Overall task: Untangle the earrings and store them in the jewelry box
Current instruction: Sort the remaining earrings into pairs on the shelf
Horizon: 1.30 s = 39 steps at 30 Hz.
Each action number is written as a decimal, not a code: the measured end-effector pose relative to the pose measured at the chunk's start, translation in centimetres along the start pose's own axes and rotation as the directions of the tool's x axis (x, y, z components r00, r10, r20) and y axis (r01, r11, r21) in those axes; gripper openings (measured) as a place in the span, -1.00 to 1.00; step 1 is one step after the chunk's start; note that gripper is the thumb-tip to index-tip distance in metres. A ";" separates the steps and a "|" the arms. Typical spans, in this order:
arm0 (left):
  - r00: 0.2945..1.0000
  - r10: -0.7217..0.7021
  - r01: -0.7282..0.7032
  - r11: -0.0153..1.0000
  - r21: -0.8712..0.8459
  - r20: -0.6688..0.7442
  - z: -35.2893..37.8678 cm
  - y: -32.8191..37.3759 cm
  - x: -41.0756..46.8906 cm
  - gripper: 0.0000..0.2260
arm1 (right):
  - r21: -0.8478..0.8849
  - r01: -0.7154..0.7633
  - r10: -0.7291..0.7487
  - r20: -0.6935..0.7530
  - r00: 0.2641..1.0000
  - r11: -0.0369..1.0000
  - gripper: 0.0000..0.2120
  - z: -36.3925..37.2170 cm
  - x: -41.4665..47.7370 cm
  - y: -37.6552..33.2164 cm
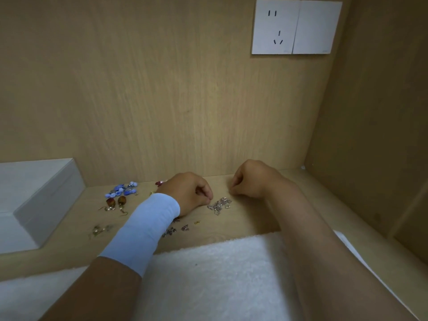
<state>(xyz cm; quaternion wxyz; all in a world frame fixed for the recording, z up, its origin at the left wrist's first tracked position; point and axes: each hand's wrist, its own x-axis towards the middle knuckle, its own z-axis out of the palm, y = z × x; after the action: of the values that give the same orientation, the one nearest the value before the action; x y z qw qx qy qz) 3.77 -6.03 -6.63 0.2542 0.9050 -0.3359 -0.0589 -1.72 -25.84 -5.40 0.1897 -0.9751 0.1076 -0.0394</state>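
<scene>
Pale wood panelling closes in this nook at the back and on the right, with a white socket plate high on the back wall. Along the near edge of the wooden surface lies a fluffy white towel, and both forearms reach across it. A white box stands at the left end, well apart from the hands.

A left hand, with a white sleeve on its wrist, rests on the surface with its fingers curled under. Its fingertips are just beside a tangle of silver earrings. A right hand sits on the other side of that tangle, knuckles up and fingers curled in. From where I stand I cannot tell whether either grip has hold of a strand or is closed on nothing.

Left of the sleeve, near the back wall, sits a cluster of blue earrings. Two amber bead earrings on hooks lie just in front of it. A small gold piece lies nearer the towel, and a few tiny silvery bits lie close beside the sleeve.
</scene>
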 end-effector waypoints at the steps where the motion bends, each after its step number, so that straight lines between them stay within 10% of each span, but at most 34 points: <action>1: 1.000 0.007 -0.007 1.000 0.002 -0.003 0.0 0.1 0.0 -0.92 | -0.005 0.004 -0.004 0.006 1.000 1.000 -0.95 -0.1 -0.1 0.0; 21: 0.999 0.047 -0.049 0.980 -0.191 -0.016 -2.0 -0.3 -0.5 -0.76 | 0.042 0.070 -0.076 0.159 0.984 0.997 -0.83 -1.8 -1.3 -1.9; 33: 0.973 -0.054 -0.069 0.856 -0.512 -0.223 -2.5 0.0 -0.7 -0.87 | 0.532 0.035 -0.049 0.013 0.999 0.846 -0.85 -1.9 -1.4 -5.0; 39: 0.989 -0.043 -0.007 0.943 -0.332 -0.142 -4.4 -1.1 -1.3 -0.87 | 0.125 0.148 -0.173 0.220 0.960 0.981 -0.94 -1.5 -1.6 -5.0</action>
<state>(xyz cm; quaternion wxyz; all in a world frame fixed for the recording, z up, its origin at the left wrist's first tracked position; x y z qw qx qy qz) 4.58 -2.69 -3.47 0.4264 0.8543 -0.2932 -0.0497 -2.51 -21.51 -2.14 0.2493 -0.9670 0.0032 0.0530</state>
